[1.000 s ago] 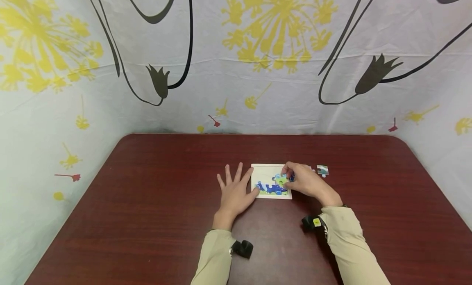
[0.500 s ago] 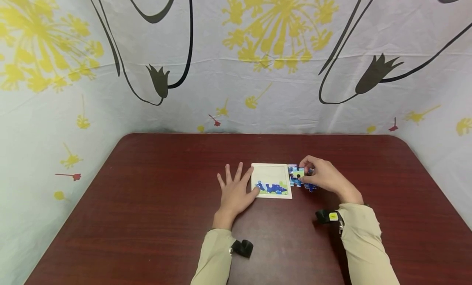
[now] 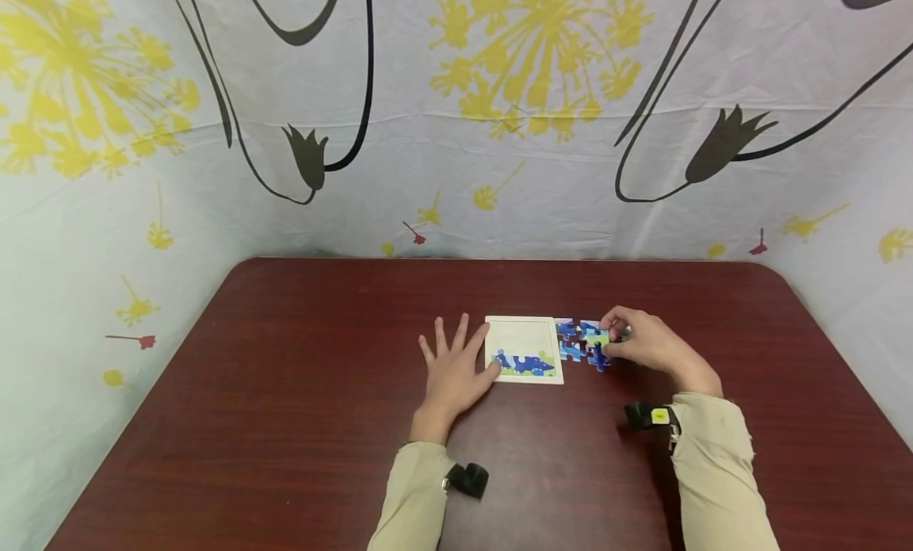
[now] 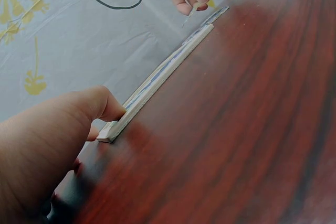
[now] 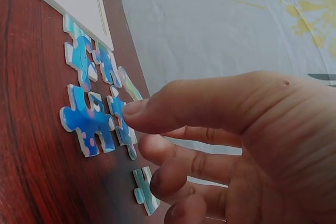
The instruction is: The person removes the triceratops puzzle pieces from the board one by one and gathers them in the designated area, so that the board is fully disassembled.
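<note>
I kept my left grip (image 3: 456,380) laid out with its fingers spread, the thumb pressing the rim of the pale puzzle tray (image 3: 524,334) near its near left corner. My index fingertip reached the tray's left edge, farther up. Inside the tray, along its near side, lay the picture strip (image 3: 526,365), a dark blue animal on green; the pale backing showed beyond it.

With my right grip (image 3: 651,346) I pinched the held piece (image 3: 597,339), green and light blue, between thumb and fingers, to the right of the tray. From my right wrist the thumb covered much of it, so I could not fairly say how high it was above the loose blue pieces (image 5: 89,121). Those lay just beside the tray's right edge, on the dark red-brown surface (image 3: 285,416). A green-and-white piece (image 5: 147,190) lay a little apart from them, near my curled fingers.

Black wrist cameras (image 3: 468,480) sat at my beige sleeves (image 3: 417,491), and past the far edge hung a white cloth (image 3: 399,75) printed with yellow flowers.
</note>
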Tool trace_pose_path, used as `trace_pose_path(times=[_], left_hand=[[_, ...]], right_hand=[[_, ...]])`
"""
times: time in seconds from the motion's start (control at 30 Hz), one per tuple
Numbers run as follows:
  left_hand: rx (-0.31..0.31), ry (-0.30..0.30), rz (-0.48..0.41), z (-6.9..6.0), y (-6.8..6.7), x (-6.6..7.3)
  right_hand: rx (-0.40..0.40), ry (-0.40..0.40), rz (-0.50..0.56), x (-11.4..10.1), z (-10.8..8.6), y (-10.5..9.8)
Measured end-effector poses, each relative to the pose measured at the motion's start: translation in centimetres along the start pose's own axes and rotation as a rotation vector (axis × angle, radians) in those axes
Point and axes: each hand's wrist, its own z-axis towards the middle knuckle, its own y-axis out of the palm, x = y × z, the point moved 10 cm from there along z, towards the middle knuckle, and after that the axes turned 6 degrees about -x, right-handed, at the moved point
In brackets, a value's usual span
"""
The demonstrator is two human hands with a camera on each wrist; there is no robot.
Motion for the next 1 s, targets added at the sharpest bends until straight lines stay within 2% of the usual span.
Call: trace_pose_path(times=[0.47,1.0], left_hand=[[-0.012,-0.029,0.013,0.1,0.0,-0.2],[-0.002,-0.019,0.008,0.1,-0.1,0.0]], right_hand=[[-0.033,0.037,0.012,1.0,-0.1,-0.2],[-0.081,0.055,0.106,2.2,-1.5,-0.7]])
